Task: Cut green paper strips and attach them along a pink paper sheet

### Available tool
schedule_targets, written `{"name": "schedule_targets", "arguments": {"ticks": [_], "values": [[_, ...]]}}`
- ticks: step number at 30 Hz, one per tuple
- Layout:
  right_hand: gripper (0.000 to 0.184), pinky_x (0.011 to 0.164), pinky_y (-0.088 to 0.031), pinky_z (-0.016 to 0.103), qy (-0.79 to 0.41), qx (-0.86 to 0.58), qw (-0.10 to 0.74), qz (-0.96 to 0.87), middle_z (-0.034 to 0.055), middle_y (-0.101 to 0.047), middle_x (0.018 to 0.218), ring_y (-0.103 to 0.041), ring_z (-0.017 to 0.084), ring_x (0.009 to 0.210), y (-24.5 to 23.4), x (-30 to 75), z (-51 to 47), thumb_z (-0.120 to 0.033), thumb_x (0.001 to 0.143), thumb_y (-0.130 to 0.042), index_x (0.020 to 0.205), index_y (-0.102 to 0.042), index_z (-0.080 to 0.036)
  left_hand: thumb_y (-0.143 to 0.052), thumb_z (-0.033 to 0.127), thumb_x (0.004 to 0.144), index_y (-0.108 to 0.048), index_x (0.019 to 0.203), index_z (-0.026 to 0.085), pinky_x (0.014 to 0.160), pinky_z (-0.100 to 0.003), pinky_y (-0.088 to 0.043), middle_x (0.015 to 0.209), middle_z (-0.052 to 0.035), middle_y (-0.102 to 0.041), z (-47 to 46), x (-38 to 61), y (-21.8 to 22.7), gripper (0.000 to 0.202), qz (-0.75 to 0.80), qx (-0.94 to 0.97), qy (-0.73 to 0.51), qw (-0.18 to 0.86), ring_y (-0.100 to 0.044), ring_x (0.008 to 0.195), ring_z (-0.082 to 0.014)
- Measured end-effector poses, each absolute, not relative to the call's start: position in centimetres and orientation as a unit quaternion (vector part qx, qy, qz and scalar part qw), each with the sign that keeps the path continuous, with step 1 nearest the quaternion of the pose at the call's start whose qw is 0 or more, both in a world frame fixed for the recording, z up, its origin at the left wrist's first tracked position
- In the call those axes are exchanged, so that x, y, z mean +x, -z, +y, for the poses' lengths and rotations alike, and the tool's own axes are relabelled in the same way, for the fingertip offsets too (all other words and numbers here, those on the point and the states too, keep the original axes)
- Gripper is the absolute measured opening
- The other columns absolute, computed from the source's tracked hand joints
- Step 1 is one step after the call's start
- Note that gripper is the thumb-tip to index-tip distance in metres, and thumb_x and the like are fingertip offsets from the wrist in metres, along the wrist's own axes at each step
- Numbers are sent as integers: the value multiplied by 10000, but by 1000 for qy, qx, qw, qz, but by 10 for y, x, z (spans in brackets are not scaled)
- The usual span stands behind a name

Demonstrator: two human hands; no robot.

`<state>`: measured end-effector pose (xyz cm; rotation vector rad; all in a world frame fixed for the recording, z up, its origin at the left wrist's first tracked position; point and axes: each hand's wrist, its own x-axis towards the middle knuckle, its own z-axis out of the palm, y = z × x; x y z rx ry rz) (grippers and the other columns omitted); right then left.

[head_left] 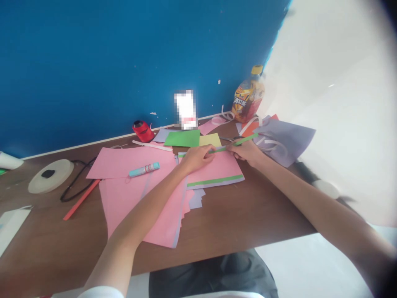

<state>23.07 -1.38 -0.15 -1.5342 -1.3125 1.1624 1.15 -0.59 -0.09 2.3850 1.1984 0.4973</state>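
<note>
A pink paper sheet [214,167] with a lavender edge lies on the table, and a green band [217,181] runs along its near side. Along its far edge stretches a green paper strip [223,147]. My left hand [198,158] has its fingers bent and pressed together on the strip's left part. My right hand [246,152] pinches the same strip farther right, and the strip's loose end sticks out past the fingers. The fingertips of both hands are partly hidden.
Left of the hands, larger pink sheets [139,211] carry a light-blue glue stick [144,169]. Behind are green paper [182,138], a red spool [143,131] and a bright blurred-out object [186,109]. A drink bottle [248,97] and grey-purple paper [285,138] are at right.
</note>
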Motion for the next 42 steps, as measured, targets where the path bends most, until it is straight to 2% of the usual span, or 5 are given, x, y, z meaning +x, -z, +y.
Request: {"name": "schedule_targets", "arguments": {"ticks": [15,23,29,36,42], "values": [[183,321,-215,181,-451,-614,380,-525,-28,-511,440,-394,51,361,0,229,-14,-158,737,-670,589,-561,-156,-461,355,915,-616,1223,296,607,-260,-337,924,-2,-703,-7,11,0,350,423,873,-158,183,-621,777,-160],[213,317,-223,196,-442,-619,371,-532,-28,-491,415,-378,58,336,-1,229,-15,-184,766,-645,578,-548,-165,-332,347,979,-614,1273,327,609,-270,-337,940,-52,-666,-7,12,1,408,388,914,-105,64,-620,852,-189],[235,353,-291,246,-354,-660,319,-582,10,-566,478,-424,98,346,3,238,-12,-277,775,-622,573,-538,-188,-323,296,977,-605,1282,270,585,-281,-323,913,-77,-627,-13,16,-1,417,373,924,-80,-8,-608,857,-195],[231,569,-371,299,-126,-670,235,-692,43,-629,620,-571,185,614,2,241,-8,-277,771,-606,564,-537,-199,-338,272,962,-607,1268,246,551,-284,-305,911,-69,-631,-13,17,-2,409,367,927,-76,-13,-608,831,-183],[233,584,-382,299,-184,-674,246,-672,25,-600,574,-553,174,572,0,244,-9,-309,777,-606,575,-557,-204,-339,285,961,-601,1278,278,539,-283,-294,936,-56,-648,-11,15,-1,411,370,926,-71,-3,-619,845,-178]]}}
